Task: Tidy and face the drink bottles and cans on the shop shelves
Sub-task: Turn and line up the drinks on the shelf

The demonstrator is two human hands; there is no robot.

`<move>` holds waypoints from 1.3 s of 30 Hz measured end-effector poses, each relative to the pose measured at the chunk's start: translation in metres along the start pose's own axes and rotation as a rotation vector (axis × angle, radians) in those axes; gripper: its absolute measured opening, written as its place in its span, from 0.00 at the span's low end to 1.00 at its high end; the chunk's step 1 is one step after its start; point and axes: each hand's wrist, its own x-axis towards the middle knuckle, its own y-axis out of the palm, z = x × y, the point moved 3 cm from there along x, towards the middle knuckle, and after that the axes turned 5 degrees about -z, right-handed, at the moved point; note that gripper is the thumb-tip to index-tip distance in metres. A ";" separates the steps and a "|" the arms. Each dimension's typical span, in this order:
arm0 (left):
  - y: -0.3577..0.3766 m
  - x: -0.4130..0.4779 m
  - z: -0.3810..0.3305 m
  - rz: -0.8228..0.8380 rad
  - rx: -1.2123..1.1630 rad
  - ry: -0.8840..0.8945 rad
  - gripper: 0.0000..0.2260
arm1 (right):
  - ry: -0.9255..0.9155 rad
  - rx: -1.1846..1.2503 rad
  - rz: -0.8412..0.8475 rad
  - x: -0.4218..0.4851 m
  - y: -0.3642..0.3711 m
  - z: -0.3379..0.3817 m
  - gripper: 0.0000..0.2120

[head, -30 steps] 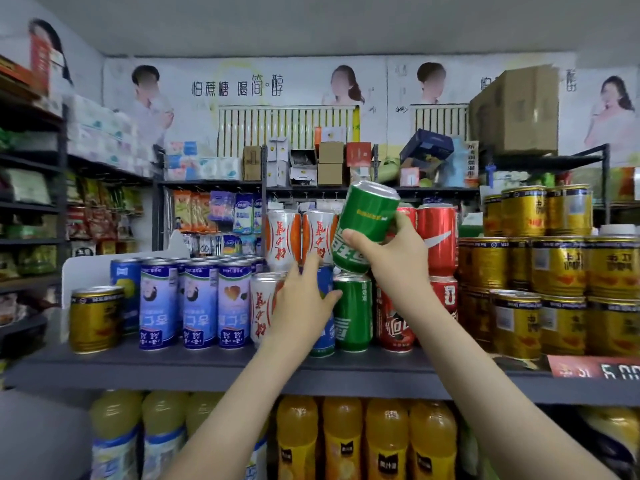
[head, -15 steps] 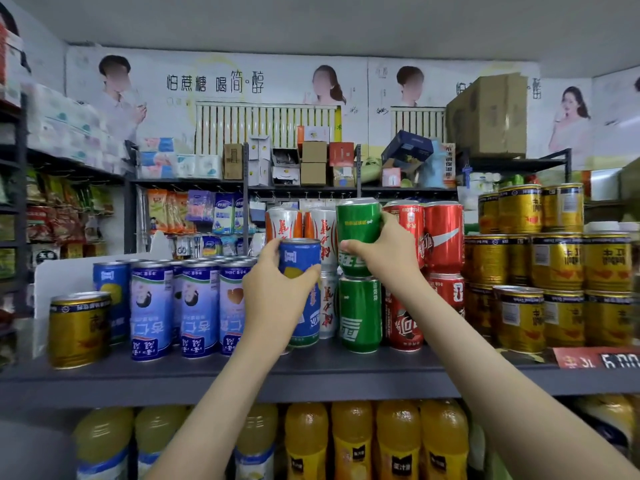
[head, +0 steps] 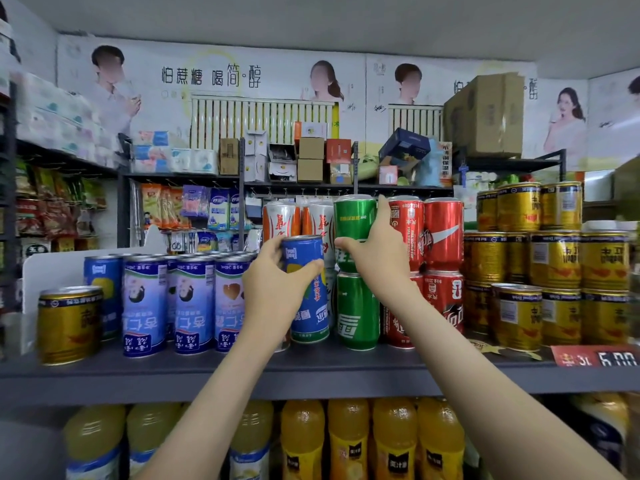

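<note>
The left hand grips a tall blue metal drink can, thumb and fingers curled round its upper half. The can stands roughly upright at the middle of the grey shelf board; I cannot tell whether its base rests on the board. Just right of it, the right hand wraps a green metal can that sits stacked on a second green can, thumb at the near side and fingertips reaching its top rim. Red cola cans stand stacked immediately right, with gold tins further right. Pale blue cans stand in rows to the left, and a lone gold tin at the far left. Orange juice bottles line the shelf below.
</note>
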 end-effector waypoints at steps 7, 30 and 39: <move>0.006 0.008 -0.002 0.031 0.050 -0.005 0.23 | -0.135 -0.205 0.109 0.005 -0.001 0.010 0.43; 0.021 0.020 -0.010 0.050 0.170 0.019 0.27 | -0.427 -0.630 0.066 0.040 -0.020 0.017 0.35; 0.028 0.018 -0.011 0.063 0.142 0.044 0.28 | -0.511 -0.655 0.036 0.041 -0.021 0.011 0.35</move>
